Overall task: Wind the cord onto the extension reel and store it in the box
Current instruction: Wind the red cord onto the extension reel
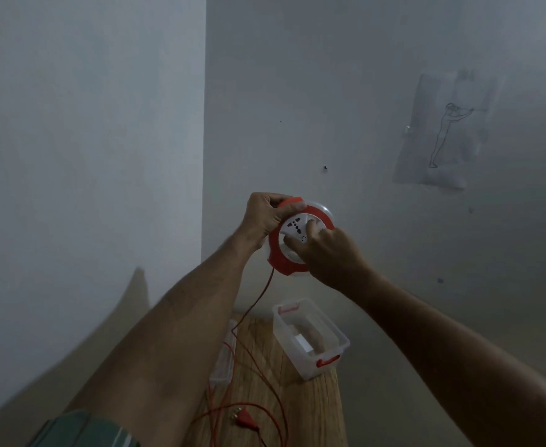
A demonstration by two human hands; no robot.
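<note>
Centrally, held up in front of a pale wall, is the extension reel (300, 235): a round, flat plastic disc with an orange-red outer ring and a white socket face pierced by dark pin holes. The left hand (263, 219) grips the reel's far-left rim, fingers curled over the edge and thumb lying on the orange ring. The right hand (324, 250) rests on the white face from the near right, fingers bent and pressing on it, probably to turn the centre and draw cord in. A thin orange cord (255, 301) drops from the reel's lower edge, hanging slack, and runs down to loose loops on the wooden desk (316, 411) below, where its orange plug (244, 420) lies near the desk's near edge. To wind well, the left hand should keep the rim steady while the right turns evenly, letting the cord feed in without kinks, and slowing as the plug nears. Right of the cord stands the box (310, 337), clear smooth plastic, rectangular, open, with red clip handles at both ends; something pale lies inside. A clear lid (224, 356) seems to lie left of it, partly hidden by the left forearm.
</note>
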